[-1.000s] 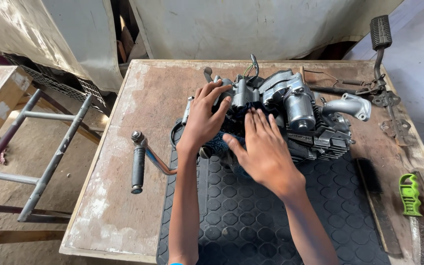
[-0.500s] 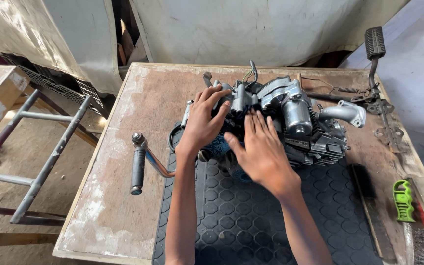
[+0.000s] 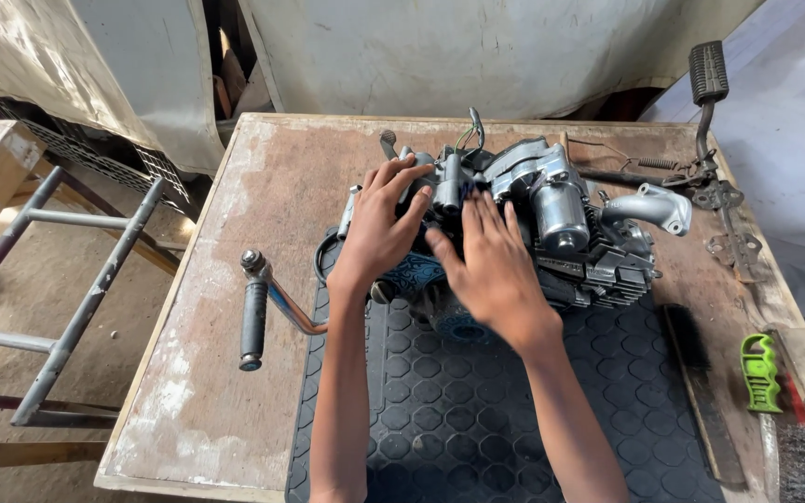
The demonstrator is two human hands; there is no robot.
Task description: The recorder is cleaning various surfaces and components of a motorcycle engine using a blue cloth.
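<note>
Grey metal motorcycle engine (image 3: 552, 224) under both our flat, spread hands (image 3: 379, 233) (image 3: 491, 265).
Nothing is gripped; it could tip off the black rubber mat (image 3: 477, 419).

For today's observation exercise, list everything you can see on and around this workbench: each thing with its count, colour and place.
engine: one, silver-grey, middle of the table
rubber mat: one, black, under the engine, near edge
kick lever: one, black grip, left of the mat
table: one, worn brown top
brush: one, black, right of the mat
green tool: one, right edge
foot pedal: one, black, far right corner
metal frame: one, grey, on the floor at left
left hand: fingers on the engine's left end
right hand: flat against the engine's near side
</note>
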